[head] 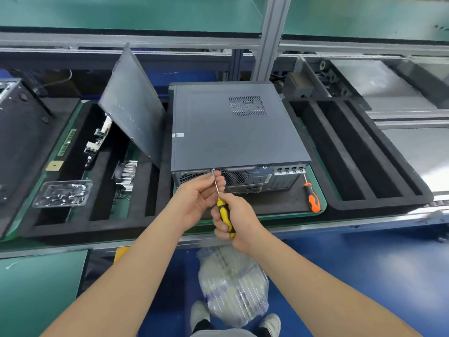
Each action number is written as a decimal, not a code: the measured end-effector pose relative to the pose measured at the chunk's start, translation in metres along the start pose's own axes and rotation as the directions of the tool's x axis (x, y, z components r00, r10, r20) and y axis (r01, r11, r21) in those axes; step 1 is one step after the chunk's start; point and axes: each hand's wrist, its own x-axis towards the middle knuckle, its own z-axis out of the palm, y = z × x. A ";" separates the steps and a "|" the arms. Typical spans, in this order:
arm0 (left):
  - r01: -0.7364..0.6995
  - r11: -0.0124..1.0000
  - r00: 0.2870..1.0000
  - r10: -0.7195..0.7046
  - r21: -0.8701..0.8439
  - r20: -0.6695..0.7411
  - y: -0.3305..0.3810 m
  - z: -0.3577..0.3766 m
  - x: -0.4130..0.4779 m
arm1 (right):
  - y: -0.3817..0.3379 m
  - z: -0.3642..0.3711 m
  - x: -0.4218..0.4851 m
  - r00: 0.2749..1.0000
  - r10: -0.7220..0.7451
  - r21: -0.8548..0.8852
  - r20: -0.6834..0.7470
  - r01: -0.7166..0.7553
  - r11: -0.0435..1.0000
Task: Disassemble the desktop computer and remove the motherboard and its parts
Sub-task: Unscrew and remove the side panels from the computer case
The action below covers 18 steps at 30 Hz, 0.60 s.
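Two hands share one yellow-and-black screwdriver. The right hand is wrapped round its handle; the left hand curls thumb and fingers about the thin shaft near the tip. Just beyond the left hand, the tip meets the top edge of the rear panel of the computer, which lies flat on the worktop. A small white sticker on its left edge is too blurred to read.

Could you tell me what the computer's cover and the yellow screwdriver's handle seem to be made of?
Computer cover: probably painted sheet metal, matte dark grey, given its punched vent grid. Screwdriver handle: likely moulded plastic, smooth yellow with black strips, possibly rubber.
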 end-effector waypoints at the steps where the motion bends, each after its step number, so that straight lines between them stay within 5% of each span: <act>1: 0.001 1.000 1.000 -0.001 0.004 0.004 0.000 -0.001 0.001 | 0.000 0.000 0.000 1.000 0.001 0.004 0.001 -0.001 1.000; 18: 0.006 0.997 0.999 -0.009 0.072 0.044 0.001 -0.007 0.008 | 0.006 0.001 0.001 1.000 -0.017 0.013 -0.016 0.017 1.000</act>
